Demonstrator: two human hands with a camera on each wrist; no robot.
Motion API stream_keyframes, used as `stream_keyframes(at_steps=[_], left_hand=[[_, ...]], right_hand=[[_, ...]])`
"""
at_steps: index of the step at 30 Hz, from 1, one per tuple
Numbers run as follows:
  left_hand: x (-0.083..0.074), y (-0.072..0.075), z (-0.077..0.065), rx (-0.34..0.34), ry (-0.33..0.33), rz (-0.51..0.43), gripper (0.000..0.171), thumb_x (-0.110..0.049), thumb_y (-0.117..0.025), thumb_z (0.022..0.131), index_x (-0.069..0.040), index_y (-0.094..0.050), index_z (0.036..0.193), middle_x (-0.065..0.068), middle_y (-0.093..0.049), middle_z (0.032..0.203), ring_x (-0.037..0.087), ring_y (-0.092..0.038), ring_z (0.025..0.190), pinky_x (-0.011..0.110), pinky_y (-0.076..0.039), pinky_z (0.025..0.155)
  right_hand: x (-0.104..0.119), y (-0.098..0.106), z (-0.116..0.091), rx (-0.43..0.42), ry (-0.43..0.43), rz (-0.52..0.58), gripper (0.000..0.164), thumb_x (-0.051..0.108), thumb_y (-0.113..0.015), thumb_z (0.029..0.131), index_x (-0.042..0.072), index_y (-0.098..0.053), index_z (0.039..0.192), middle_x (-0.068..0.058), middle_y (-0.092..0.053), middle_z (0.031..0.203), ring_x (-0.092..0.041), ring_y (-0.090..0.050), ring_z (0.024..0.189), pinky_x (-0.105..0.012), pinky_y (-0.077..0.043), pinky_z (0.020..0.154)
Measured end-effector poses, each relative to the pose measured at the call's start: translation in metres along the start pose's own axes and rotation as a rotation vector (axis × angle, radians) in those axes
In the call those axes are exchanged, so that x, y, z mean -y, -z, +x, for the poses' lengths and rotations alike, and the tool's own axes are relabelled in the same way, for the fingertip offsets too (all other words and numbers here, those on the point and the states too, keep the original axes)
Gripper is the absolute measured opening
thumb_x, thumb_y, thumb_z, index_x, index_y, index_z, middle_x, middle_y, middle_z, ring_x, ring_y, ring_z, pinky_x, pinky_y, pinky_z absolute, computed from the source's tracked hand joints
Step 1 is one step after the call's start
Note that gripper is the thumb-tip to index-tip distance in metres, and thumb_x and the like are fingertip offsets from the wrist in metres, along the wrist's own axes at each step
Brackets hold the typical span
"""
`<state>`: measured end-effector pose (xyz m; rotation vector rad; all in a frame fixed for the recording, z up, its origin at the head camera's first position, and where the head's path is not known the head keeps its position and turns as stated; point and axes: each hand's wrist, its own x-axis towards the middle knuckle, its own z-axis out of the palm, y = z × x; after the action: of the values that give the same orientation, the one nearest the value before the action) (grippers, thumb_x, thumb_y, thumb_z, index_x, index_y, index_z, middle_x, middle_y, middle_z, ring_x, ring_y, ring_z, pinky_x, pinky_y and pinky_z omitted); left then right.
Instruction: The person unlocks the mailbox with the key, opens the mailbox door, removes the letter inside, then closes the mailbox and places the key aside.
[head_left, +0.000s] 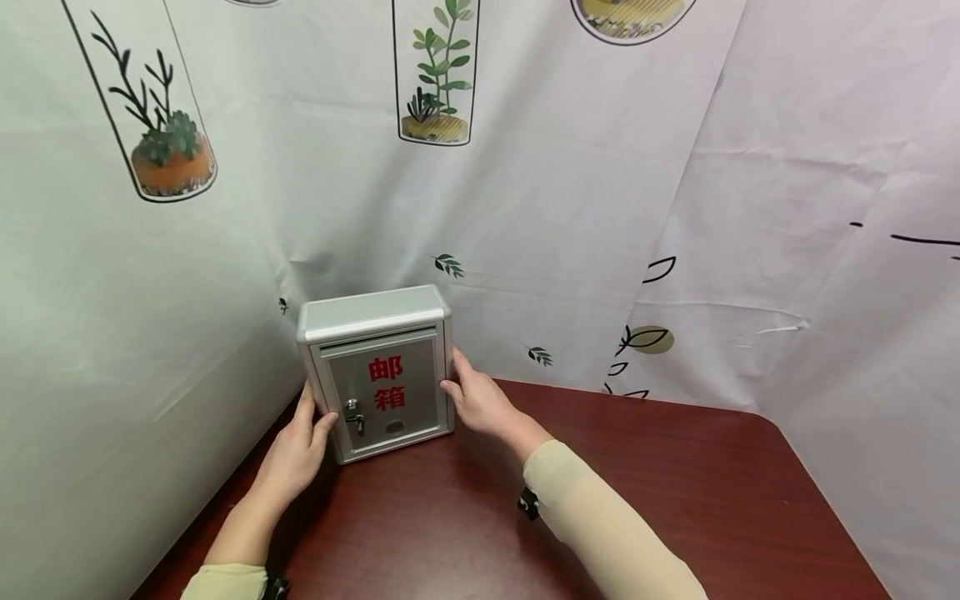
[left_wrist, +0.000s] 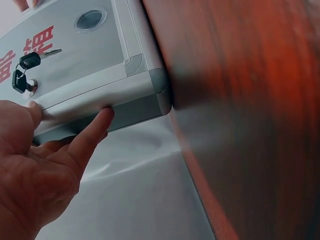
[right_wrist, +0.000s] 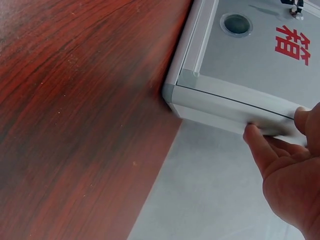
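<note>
A silver metal mailbox (head_left: 420,417) with red characters on its door stands upright at the back left of the table, close to the corner of the cloth walls. My left hand (head_left: 295,450) grips its left side, thumb at the front edge and fingers along the side panel. On the opposite side my right hand (head_left: 483,404) holds the box the same way, thumb on the front frame. Two black-headed keys (left_wrist: 30,60) hang at the door lock, one of them in it. Low on the door is a round window (right_wrist: 236,25). The box's back is hidden.
The dark red wooden table (head_left: 637,475) stretches to the right and toward me. Pale cloth walls (head_left: 570,208) printed with plants and jars rise behind the table and along its left. Black straps (head_left: 528,503) sit at both wrists, by the cream sleeves.
</note>
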<state>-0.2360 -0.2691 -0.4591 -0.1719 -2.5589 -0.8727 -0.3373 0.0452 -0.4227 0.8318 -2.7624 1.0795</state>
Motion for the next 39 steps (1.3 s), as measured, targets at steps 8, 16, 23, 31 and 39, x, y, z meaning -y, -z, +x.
stream_keyframes(at_steps=[8,16,23,31,39], left_hand=[[0.001,0.000,0.000,-0.002,0.013,0.002,0.073,-0.020,-0.055,0.119,0.004,-0.014,0.175,0.045,-0.045,0.157,0.066,-0.056,0.134,0.076,-0.047,0.106],[0.002,-0.002,-0.002,-0.002,0.014,-0.013,0.072,-0.022,-0.053,0.120,0.002,-0.013,0.176,0.046,-0.046,0.156,0.067,-0.056,0.132,0.078,-0.046,0.105],[-0.003,-0.001,-0.003,0.006,0.024,-0.025,0.071,-0.023,-0.053,0.120,-0.003,-0.015,0.177,0.044,-0.051,0.153,0.067,-0.060,0.128,0.078,-0.047,0.102],[-0.008,-0.003,-0.002,0.033,0.030,-0.041,0.071,-0.023,-0.054,0.120,-0.002,-0.017,0.176,0.043,-0.053,0.151,0.066,-0.062,0.126,0.078,-0.048,0.101],[-0.015,-0.009,0.000,0.050,0.017,-0.078,0.072,-0.025,-0.056,0.120,-0.002,-0.018,0.177,0.040,-0.050,0.157,0.065,-0.061,0.130,0.078,-0.047,0.105]], right_hand=[[0.000,-0.002,0.002,-0.013,0.006,-0.011,0.075,0.027,-0.059,0.118,0.012,-0.019,0.179,-0.024,-0.064,0.154,-0.037,-0.066,0.137,-0.054,-0.054,0.112],[-0.005,-0.004,0.000,-0.043,0.021,0.015,0.074,0.028,-0.060,0.118,0.014,-0.021,0.179,-0.021,-0.069,0.148,-0.036,-0.070,0.130,-0.054,-0.057,0.107],[-0.009,-0.004,-0.005,-0.071,0.036,0.013,0.074,0.027,-0.063,0.117,0.015,-0.024,0.179,-0.020,-0.071,0.145,-0.035,-0.073,0.124,-0.054,-0.059,0.103],[-0.012,0.001,-0.017,-0.109,0.046,0.010,0.073,0.025,-0.065,0.116,0.015,-0.028,0.178,-0.020,-0.072,0.144,-0.035,-0.073,0.124,-0.054,-0.059,0.102],[-0.017,0.010,-0.031,-0.130,0.065,0.007,0.073,0.023,-0.065,0.116,0.012,-0.028,0.178,-0.018,-0.074,0.141,-0.033,-0.075,0.120,-0.053,-0.061,0.097]])
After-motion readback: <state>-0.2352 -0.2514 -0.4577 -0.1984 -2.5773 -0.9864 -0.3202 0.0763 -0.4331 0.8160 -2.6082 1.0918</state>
